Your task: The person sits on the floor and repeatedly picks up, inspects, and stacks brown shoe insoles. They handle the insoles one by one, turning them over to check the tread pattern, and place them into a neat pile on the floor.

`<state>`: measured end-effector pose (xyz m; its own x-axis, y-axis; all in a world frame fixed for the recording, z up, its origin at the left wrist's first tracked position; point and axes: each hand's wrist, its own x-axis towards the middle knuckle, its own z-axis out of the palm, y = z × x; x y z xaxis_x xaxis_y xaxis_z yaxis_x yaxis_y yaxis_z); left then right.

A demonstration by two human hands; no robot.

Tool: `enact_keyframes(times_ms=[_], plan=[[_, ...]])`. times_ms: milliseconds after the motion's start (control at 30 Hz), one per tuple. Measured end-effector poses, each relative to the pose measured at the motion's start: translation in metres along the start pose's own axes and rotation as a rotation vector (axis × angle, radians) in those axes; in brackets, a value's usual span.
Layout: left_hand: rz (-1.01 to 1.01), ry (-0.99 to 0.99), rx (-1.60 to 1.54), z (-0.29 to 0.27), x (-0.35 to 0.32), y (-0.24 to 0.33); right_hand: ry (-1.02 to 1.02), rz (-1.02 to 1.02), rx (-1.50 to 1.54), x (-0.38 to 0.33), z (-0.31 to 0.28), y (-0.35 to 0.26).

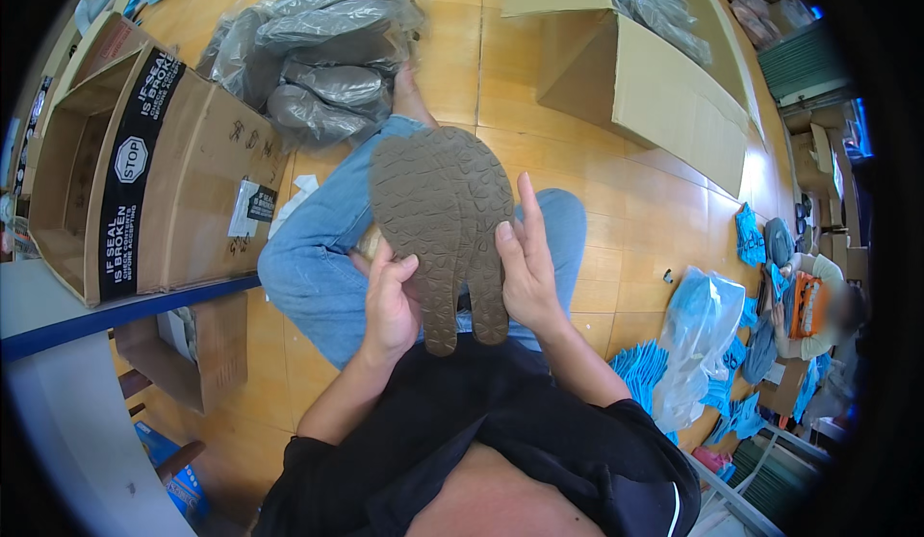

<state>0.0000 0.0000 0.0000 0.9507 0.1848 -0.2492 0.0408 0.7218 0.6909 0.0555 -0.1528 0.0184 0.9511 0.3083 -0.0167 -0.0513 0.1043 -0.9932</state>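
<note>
A pair of brown-grey shoe soles (pixel 423 205) with a cracked-looking textured surface is held up over my lap, the wide ends away from me and the narrow ends toward my body. The two soles lie side by side, overlapping at the wide ends and parting at the narrow ones. My left hand (pixel 392 301) grips the left edge, thumb on the textured face. On the right edge, my right hand (pixel 529 272) presses with its thumb while its fingers stretch upward along the side; some fingers are hidden behind the soles.
Plastic-wrapped grey soles (pixel 327 41) lie on the floor ahead. An open carton (pixel 664 94) with more bagged pieces stands far right, another carton (pixel 192 171) at left on a blue-edged table (pixel 58 330). Blue bundles (pixel 640 369) and a clear bag (pixel 698 330) lie right, near another person (pixel 818 292).
</note>
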Motion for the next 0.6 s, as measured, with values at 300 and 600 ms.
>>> enact_keyframes(times_ms=[300, 600], plan=[[0.125, 0.177, 0.082, 0.001, 0.012, 0.001, 0.043, 0.02, 0.147, 0.003, -0.007, -0.007], [0.065, 0.021, -0.097, 0.028, 0.008, -0.003, -0.141, 0.011, 0.066, -0.005, 0.018, 0.011]])
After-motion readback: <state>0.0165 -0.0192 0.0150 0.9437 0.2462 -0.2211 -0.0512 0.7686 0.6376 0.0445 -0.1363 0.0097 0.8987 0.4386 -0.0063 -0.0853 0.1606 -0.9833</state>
